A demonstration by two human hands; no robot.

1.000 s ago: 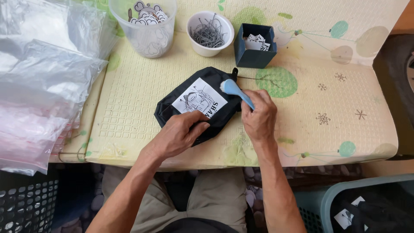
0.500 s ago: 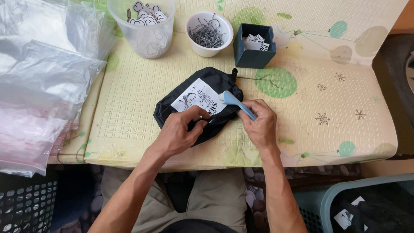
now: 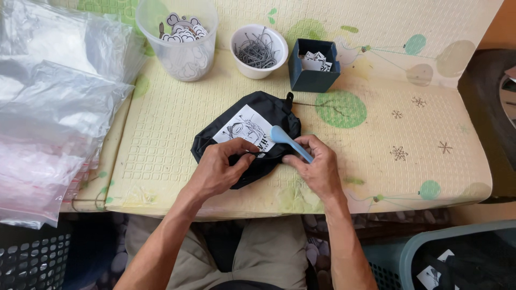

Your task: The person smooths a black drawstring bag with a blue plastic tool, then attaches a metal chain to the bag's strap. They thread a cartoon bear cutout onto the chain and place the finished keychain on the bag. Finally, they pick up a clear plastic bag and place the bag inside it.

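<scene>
A black fabric pouch (image 3: 252, 134) with a white printed patch lies on the near middle of the worktop (image 3: 376, 161) — a padded cream mat with green dots and small snowflake marks. The left hand (image 3: 217, 169) rests on the pouch's near edge, fingers curled and pinching the black fabric just below the patch. The right hand (image 3: 317, 166) sits just beside it at the pouch's right edge, fingers closed around a light blue plastic tool (image 3: 290, 142) whose rounded end lies over the pouch, touching the patch's right corner; its fingertips also press the fabric there. Both hands are close together, thumbs nearly meeting over the pouch's lower rim. Along the far side of the worktop stand 3 containers in a row: a clear plastic cup (image 3: 180, 48) holding white and grey cut-out pieces, a white bowl (image 3: 259, 51) full of thin dark metal hooks, and a small dark blue box (image 3: 313, 67) with white printed tags inside. The box stands nearest the pouch, just beyond its top loop. A heap of clear plastic bags (image 3: 48, 107) covers the left end of the worktop and hangs over its edge. Low on the right, a teal basket (image 3: 457, 258) holds more black items with white patches — well apart from the hands
</scene>
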